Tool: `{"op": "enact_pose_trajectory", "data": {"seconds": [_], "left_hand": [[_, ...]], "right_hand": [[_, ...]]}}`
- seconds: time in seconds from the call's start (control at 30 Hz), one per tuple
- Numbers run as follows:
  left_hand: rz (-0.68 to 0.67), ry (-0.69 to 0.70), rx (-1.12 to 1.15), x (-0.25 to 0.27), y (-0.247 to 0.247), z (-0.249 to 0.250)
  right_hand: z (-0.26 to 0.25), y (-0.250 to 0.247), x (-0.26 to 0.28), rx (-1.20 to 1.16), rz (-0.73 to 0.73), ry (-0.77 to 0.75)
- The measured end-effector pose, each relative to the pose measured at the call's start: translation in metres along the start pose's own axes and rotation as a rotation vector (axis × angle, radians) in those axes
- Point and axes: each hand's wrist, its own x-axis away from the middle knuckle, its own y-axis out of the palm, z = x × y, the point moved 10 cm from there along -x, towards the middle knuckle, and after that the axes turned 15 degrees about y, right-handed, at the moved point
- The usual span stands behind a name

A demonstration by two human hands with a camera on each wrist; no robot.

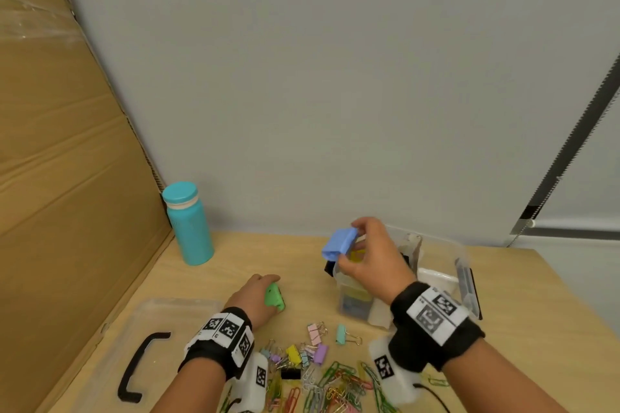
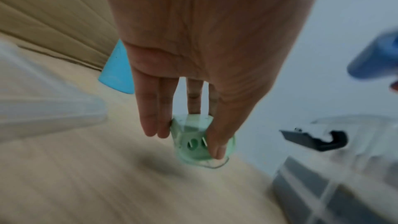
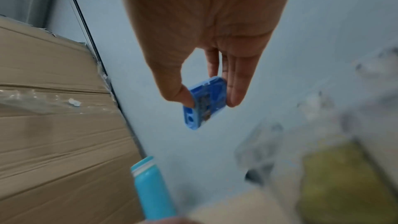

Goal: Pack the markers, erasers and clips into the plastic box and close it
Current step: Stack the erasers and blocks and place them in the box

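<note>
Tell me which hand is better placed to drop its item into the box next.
Right. The right hand pinches the blue item in the air at the box rim, while the left hand grips the green item down on the table.

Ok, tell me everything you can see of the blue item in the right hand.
The blue item is a small, flat, rectangular case of glossy blue plastic with rounded corners; one part looks translucent with something dark inside, and a round hole shows near its lower end. The right hand pinches it between the thumb and the fingers, tilted, in the air. From the head view it hangs at the near left rim of the open clear plastic box, touching nothing but the hand. Its exact kind is unclear.
</note>
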Motion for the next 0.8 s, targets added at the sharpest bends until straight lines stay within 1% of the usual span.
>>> {"op": "enact_pose_trajectory", "data": {"seconds": [0.07,0.13,0.2,0.27,0.37,0.4,0.5,0.53,0.57,0.63,0.67,0.7,0.73,0.8], "left_hand": [[0.095,0.035,0.106,0.006,-0.004,0.012],[0.163,0.070,0.186,0.011,-0.006,0.023],[0.204,0.101,0.249,0.014,-0.008,0.029],[0.227,0.126,0.300,0.016,-0.008,0.033],[0.257,0.149,0.384,0.019,-0.010,0.035],[0.264,0.155,0.408,0.020,-0.010,0.035],[0.276,0.159,0.450,0.022,-0.012,0.035],[0.279,0.162,0.457,0.023,-0.013,0.035],[0.283,0.165,0.464,0.024,-0.013,0.035],[0.285,0.167,0.475,0.025,-0.013,0.036],[0.285,0.167,0.482,0.026,-0.013,0.036],[0.284,0.167,0.489,0.027,-0.012,0.037],[0.284,0.168,0.494,0.028,-0.012,0.038],[0.282,0.174,0.494,0.029,-0.011,0.040]], "right_hand": [[0.004,-0.020,-0.013,0.145,0.070,0.025],[0.010,-0.019,-0.026,0.365,0.048,0.041],[0.015,-0.004,-0.035,0.602,-0.041,0.051],[0.023,0.013,-0.043,0.792,-0.146,0.121],[0.042,0.040,-0.060,0.960,-0.268,0.217],[0.050,0.049,-0.068,0.993,-0.294,0.242],[0.061,0.068,-0.086,1.072,-0.341,0.237],[0.067,0.070,-0.095,1.085,-0.338,0.263],[0.074,0.075,-0.107,1.084,-0.335,0.268],[0.082,0.080,-0.119,1.155,-0.344,0.255],[0.101,0.085,-0.136,1.133,-0.337,0.267],[0.107,0.087,-0.142,1.119,-0.350,0.271],[0.109,0.087,-0.142,1.128,-0.356,0.270],[0.099,0.084,-0.125,1.146,-0.381,0.255]]}}
